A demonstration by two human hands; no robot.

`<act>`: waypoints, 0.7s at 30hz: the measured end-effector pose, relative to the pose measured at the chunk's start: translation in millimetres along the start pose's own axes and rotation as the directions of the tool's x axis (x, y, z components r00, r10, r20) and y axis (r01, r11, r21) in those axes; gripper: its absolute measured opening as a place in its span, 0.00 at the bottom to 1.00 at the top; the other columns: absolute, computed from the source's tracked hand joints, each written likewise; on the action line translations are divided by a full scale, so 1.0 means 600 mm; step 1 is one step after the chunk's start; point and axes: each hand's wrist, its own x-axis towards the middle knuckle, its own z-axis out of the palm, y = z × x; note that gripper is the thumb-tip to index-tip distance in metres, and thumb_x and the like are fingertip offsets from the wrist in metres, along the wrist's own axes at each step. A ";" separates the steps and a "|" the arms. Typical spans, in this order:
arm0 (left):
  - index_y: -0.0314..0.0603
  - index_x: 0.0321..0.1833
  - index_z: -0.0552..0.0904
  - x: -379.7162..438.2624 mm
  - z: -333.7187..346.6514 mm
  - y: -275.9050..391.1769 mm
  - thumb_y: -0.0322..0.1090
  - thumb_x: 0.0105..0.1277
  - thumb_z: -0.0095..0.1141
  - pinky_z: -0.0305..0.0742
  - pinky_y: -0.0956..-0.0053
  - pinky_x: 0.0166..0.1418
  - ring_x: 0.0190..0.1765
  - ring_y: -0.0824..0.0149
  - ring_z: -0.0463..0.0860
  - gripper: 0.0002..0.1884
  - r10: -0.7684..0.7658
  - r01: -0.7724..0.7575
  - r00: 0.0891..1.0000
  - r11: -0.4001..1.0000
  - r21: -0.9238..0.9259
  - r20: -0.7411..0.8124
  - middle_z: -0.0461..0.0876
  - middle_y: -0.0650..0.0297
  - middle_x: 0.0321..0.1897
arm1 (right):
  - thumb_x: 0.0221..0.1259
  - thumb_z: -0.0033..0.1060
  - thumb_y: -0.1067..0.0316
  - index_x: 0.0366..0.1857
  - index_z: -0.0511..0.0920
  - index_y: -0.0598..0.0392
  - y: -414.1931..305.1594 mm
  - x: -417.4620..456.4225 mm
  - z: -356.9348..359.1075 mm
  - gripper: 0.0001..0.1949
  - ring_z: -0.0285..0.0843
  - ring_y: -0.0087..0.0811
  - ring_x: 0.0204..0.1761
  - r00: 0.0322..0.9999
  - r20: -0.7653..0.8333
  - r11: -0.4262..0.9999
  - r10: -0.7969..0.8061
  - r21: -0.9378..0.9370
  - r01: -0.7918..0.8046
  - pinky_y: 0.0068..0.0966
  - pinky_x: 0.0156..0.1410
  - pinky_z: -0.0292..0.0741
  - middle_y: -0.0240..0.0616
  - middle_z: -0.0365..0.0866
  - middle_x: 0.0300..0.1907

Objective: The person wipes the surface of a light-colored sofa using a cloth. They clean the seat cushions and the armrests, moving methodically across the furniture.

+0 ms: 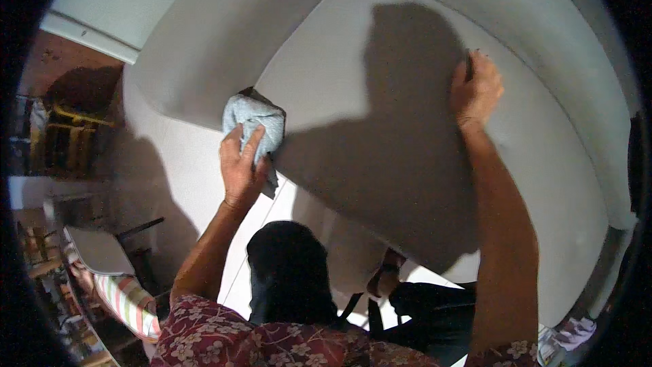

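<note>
A grey upholstered sofa point(326, 92) spreads out before me, with my shadow across its seat. My left hand point(242, 163) presses a folded light blue-grey cloth point(262, 117) against the front corner of the sofa, where the armrest meets the seat. A darker piece of fabric shows behind and below the cloth. Farther right, my right hand point(479, 86) rests on the seat near the backrest with its fingers curled. Something dark shows by its thumb; whether it is a held object or shadow I cannot tell.
White floor tiles point(254, 234) lie below the sofa's front edge, near my knees. A striped cushion or cloth point(127, 306) and a grey flat panel point(99, 250) are at lower left. Crumpled pale cloth point(575, 334) lies at lower right. A white panel point(122, 0) stands beyond the armrest.
</note>
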 end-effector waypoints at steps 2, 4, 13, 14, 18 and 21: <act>0.54 0.70 0.77 0.044 -0.001 0.020 0.23 0.53 0.69 0.67 0.49 0.69 0.68 0.44 0.72 0.37 0.059 -0.059 0.998 0.998 -0.013 -0.008 0.71 0.42 0.66 | 0.63 0.66 0.63 0.56 0.82 0.48 -0.016 0.002 -0.005 0.17 0.76 0.44 0.65 1.000 0.012 1.000 0.005 0.015 -0.005 0.45 0.70 0.66 0.40 0.82 0.60; 0.57 0.70 0.77 0.104 0.002 0.043 0.23 0.53 0.69 0.65 0.49 0.68 0.68 0.46 0.71 0.37 0.122 -0.121 0.992 0.992 -0.036 0.023 0.72 0.46 0.66 | 0.65 0.65 0.64 0.57 0.82 0.49 -0.031 -0.001 -0.007 0.17 0.74 0.43 0.67 0.999 0.039 0.999 0.015 0.032 -0.016 0.45 0.72 0.65 0.40 0.81 0.61; 0.63 0.70 0.77 0.415 0.163 0.201 0.44 0.69 0.59 0.69 0.42 0.67 0.66 0.47 0.72 0.25 0.271 -0.270 0.963 0.962 -0.030 0.002 0.75 0.51 0.64 | 0.70 0.56 0.59 0.60 0.81 0.49 -0.038 0.010 -0.018 0.18 0.68 0.42 0.71 0.985 0.145 0.996 0.092 -0.006 -0.092 0.43 0.77 0.58 0.39 0.77 0.66; 0.64 0.69 0.78 0.443 0.176 0.203 0.45 0.69 0.59 0.70 0.40 0.66 0.66 0.47 0.73 0.24 0.263 -0.263 0.965 0.965 -0.016 -0.023 0.76 0.52 0.64 | 0.69 0.56 0.59 0.59 0.82 0.50 -0.053 0.012 -0.015 0.18 0.68 0.42 0.72 0.984 0.146 0.994 0.100 0.026 -0.105 0.44 0.77 0.58 0.39 0.78 0.66; 0.66 0.67 0.79 0.548 0.243 0.268 0.49 0.68 0.59 0.70 0.30 0.63 0.66 0.49 0.75 0.23 0.237 -0.237 0.971 0.971 -0.016 -0.015 0.78 0.55 0.61 | 0.68 0.57 0.59 0.58 0.82 0.52 -0.040 0.009 -0.015 0.18 0.68 0.43 0.72 0.989 0.114 0.994 0.095 0.043 -0.100 0.46 0.77 0.58 0.42 0.78 0.65; 0.66 0.61 0.83 0.592 0.266 0.298 0.50 0.65 0.61 0.69 0.32 0.61 0.63 0.52 0.77 0.20 0.218 -0.218 0.976 0.976 0.008 -0.013 0.81 0.59 0.56 | 0.67 0.57 0.59 0.57 0.82 0.52 -0.037 0.008 -0.011 0.18 0.69 0.44 0.71 0.992 0.101 0.994 0.081 0.068 -0.088 0.46 0.77 0.58 0.42 0.78 0.65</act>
